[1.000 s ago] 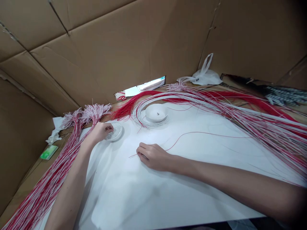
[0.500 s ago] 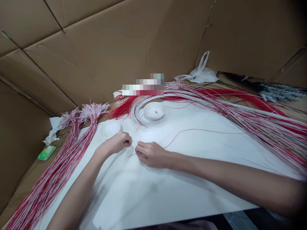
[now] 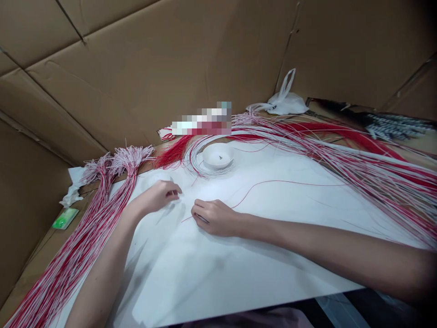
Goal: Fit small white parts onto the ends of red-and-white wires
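My right hand [image 3: 213, 217] rests on the white sheet [image 3: 239, 273] and pinches a single thin red wire [image 3: 273, 181]. The wire's short end pokes out to the left of the fingers, and the rest arcs away to the right. My left hand [image 3: 160, 196] hovers just left of it with fingertips pinched together; anything tiny between them is too small to see. A small clear dish [image 3: 153, 176] sits right behind the left hand, partly hidden by it. A white bowl [image 3: 218, 156] farther back holds a small metal piece.
A bundle of red and white wires [image 3: 85, 237] runs along the left edge. A larger sheaf [image 3: 358, 164] fans across the back and right. Cardboard walls [image 3: 170, 59] enclose the bench. A white plastic bag [image 3: 285, 102], crumpled tissue [image 3: 73, 193] and a green packet [image 3: 64, 217] lie at the edges.
My left hand left the small clear dish, came toward my right hand, and now sits slightly back to the left. My right hand has held the red wire in place throughout.
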Available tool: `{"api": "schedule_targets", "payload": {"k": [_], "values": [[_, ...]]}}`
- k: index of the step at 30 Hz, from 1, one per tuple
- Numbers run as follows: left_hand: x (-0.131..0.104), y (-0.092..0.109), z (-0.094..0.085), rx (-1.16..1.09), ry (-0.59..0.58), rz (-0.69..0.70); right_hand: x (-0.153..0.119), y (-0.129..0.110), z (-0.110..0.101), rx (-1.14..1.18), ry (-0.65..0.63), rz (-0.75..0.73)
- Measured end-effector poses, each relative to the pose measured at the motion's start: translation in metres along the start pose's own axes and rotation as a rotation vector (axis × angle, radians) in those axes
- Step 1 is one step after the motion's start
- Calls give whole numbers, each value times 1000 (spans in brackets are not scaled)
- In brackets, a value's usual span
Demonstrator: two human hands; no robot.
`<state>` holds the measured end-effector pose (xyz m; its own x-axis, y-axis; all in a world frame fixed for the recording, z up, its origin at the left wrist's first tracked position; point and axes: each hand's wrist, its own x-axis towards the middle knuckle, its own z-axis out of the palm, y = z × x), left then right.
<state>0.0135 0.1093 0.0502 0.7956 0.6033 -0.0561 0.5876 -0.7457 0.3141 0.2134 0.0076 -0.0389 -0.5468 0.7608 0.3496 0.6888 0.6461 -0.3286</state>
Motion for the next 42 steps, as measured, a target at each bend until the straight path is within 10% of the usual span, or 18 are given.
{"api": "schedule_targets", "payload": {"k": [5, 21, 33, 42], "values": [[-1, -28, -17, 97, 231, -194, 0, -1, -1, 10, 5, 0], [-3, -60, -13, 18, 118, -273, -1, 1, 0, 17, 12, -9], [-6, -52, -19, 80, 164, -261, 0, 0, -1, 12, 10, -8], [-3, 8, -11, 79, 24, -41, 0, 1, 1, -6, 28, -9]]}}
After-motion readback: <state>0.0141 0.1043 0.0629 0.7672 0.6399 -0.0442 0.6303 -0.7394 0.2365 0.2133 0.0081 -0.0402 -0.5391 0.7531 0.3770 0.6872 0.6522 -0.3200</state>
